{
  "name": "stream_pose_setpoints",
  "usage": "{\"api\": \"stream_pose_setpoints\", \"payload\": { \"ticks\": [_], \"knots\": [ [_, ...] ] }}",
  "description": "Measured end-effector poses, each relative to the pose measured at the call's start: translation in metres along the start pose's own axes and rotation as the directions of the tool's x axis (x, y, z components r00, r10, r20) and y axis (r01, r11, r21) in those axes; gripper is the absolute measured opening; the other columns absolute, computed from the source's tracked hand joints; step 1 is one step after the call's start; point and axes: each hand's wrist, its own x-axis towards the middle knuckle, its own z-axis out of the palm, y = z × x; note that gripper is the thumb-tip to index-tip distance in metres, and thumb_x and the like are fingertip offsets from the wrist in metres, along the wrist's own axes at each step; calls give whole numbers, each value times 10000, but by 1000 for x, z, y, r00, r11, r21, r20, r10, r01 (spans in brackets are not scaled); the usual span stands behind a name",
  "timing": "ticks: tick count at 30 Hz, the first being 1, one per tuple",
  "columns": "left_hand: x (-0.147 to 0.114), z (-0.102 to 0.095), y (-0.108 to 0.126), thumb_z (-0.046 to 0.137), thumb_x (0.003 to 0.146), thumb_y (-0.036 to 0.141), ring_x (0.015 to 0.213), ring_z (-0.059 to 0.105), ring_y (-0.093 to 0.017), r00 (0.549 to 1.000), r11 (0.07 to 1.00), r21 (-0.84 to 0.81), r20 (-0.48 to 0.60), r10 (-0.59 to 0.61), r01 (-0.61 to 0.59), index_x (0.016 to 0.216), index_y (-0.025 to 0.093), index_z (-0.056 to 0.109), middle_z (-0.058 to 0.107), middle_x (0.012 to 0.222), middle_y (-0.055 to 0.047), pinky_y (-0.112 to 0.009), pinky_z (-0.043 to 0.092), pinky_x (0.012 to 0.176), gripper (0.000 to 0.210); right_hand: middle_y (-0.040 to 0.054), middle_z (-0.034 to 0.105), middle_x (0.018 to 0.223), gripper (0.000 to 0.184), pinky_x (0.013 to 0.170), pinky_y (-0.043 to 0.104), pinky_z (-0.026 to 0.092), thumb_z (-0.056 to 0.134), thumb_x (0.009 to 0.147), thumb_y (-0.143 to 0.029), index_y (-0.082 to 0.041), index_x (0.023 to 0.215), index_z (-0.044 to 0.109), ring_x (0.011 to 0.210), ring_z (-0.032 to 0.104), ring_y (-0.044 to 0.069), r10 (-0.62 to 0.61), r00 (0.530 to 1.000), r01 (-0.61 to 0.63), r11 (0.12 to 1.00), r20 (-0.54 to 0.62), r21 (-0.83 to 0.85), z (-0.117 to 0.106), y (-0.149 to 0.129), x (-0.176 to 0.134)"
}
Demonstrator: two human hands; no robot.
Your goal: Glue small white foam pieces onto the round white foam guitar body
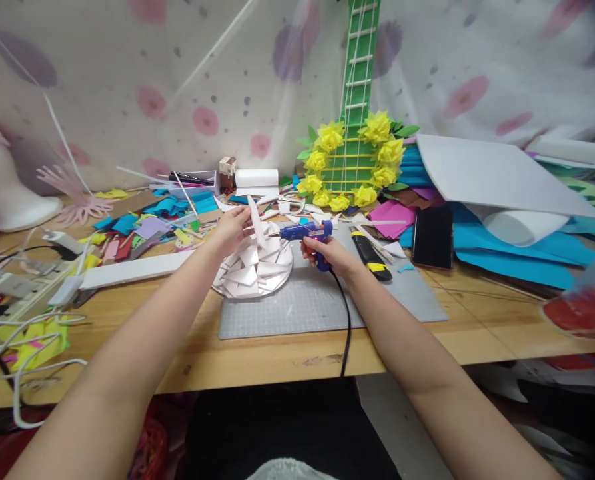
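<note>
On the grey cutting mat (327,307), toward its far left corner, sits the white layered petal piece (252,270), a dome of overlapping foam or card slivers on a round base. Your left hand (232,227) pinches one loose white petal (255,220) upright at the top of the dome, fingers closed on its lower edge. Your right hand (330,253) is wrapped around the handle of the blue glue gun (304,233), its nozzle aimed left, right at the petal.

Judge the petal as very light, thin and springy: it will bend or crease if you squeeze hard, so hold it by the base between fingertips, away from where the nozzle meets it. The dome looks fragile, with the layers likely held only by glue; steady it by the rim rather than pressing on top. The gun is rigid and easy to grip, but its tip is probably hot and its black cord (346,327) trails over the table edge (277,363) and could drag. A utility knife (372,257) and a phone (432,237) lie just right of your hand.
</note>
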Motion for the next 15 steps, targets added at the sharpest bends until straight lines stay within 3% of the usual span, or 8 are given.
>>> {"api": "stream_pose_setpoints", "payload": {
  "ticks": [15],
  "knots": [
    [11, 5, -1, 537, 840, 184, 574, 537, -72, 999, 998, -54, -39, 9, -11, 754, 143, 592, 583, 657, 7, -196, 438, 561, 110, -4, 547, 558, 393, 422, 213, 404, 709, 618, -525, -159, 631, 566, 466, 487, 84, -5, 1000, 5, 992, 3, -129, -7, 2, 2]
  ]
}}
